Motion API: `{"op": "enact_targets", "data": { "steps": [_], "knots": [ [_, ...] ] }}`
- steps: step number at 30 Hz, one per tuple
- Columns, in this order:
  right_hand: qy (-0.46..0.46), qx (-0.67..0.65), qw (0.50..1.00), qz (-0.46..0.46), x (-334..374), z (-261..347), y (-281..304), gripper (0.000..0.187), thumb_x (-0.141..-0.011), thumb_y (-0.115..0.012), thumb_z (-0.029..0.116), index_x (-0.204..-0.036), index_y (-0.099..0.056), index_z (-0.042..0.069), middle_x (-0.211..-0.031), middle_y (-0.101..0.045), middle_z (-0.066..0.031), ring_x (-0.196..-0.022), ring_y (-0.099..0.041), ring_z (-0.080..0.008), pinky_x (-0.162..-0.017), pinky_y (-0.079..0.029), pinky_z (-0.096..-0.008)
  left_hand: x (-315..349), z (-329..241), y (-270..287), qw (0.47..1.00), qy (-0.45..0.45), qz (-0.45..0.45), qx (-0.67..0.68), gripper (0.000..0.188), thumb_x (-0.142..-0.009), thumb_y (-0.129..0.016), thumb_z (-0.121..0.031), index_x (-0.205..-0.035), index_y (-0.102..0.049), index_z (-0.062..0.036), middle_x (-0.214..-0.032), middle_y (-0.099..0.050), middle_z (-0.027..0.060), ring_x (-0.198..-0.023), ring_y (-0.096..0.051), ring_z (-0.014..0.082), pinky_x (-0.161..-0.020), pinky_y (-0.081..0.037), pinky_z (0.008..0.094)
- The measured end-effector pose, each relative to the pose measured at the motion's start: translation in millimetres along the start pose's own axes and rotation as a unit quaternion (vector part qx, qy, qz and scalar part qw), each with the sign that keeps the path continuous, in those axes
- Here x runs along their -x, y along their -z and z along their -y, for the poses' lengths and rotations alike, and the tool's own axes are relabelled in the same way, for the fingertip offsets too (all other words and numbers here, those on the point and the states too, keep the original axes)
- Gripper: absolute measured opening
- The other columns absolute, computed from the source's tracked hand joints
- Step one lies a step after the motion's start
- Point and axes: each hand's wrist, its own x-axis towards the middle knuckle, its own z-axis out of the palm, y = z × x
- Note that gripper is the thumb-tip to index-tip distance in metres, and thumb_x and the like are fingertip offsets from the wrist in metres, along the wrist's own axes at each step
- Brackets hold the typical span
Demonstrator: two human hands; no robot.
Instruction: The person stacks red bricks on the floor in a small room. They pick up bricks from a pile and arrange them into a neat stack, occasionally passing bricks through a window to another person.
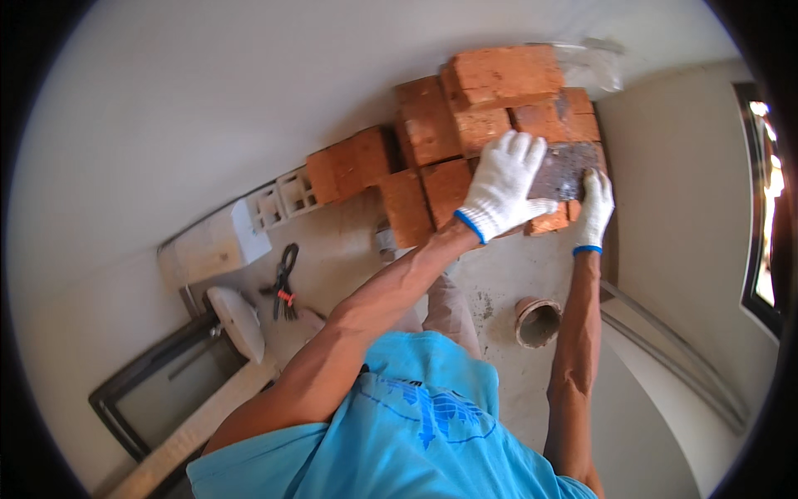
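Observation:
A dark grey-stained brick (562,173) lies on a stack of orange bricks (436,195) against the wall. My left hand (501,187), in a white knit glove with a blue cuff, spans its left end; the fingers reach over the far side and the thumb lies along the near edge. Around the right end of the same brick curls my right hand (594,210), in a matching glove. Its fingertips rest on the brick's top near the right corner. The brick's underside is hidden.
On the floor stands a round bucket (538,323). Grey pipes (673,353) run along the right wall, below a dark-framed window (761,208). To the left are hollow blocks (283,200), a white box (218,243), a black cable bundle (285,283) and a dark frame (170,378).

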Motion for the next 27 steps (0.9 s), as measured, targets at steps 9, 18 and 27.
{"op": "enact_targets", "data": {
  "steps": [9,18,27],
  "knots": [
    [0.352,0.314,0.881,-0.025,39,82,-62,0.057,-0.090,-0.080,0.012,-0.144,-0.061,0.005,-0.143,-0.062,-0.0215,-0.136,-0.055,-0.0371,-0.117,-0.043,-0.0461,133,102,43,0.961,0.192,-0.198,-0.014,0.075,-0.084,-0.088,-0.029,-0.145,-0.055,-0.0009,-0.144,-0.059,0.0204,-0.135,-0.054,0.0416,-0.114,-0.043,0.0524],
    [0.354,0.434,0.828,0.012,34,69,-85,0.052,-0.094,-0.074,0.014,-0.144,-0.062,0.007,-0.144,-0.064,-0.0157,-0.138,-0.055,-0.0355,-0.118,-0.042,-0.0466,272,269,25,0.786,0.618,-0.021,-0.006,0.095,-0.081,-0.084,-0.054,-0.149,-0.052,0.0046,-0.146,-0.057,0.0310,-0.136,-0.057,0.0444,-0.114,-0.046,0.0493],
    [0.296,0.438,0.848,0.014,39,73,-91,0.047,-0.097,-0.068,0.010,-0.143,-0.065,0.011,-0.143,-0.065,-0.0133,-0.133,-0.060,-0.0308,-0.115,-0.046,-0.0423,200,356,-40,0.784,0.619,-0.008,-0.036,0.109,-0.072,-0.089,-0.056,-0.148,-0.042,0.0059,-0.138,-0.059,0.0343,-0.127,-0.061,0.0474,-0.108,-0.051,0.0510]
  ]
}}
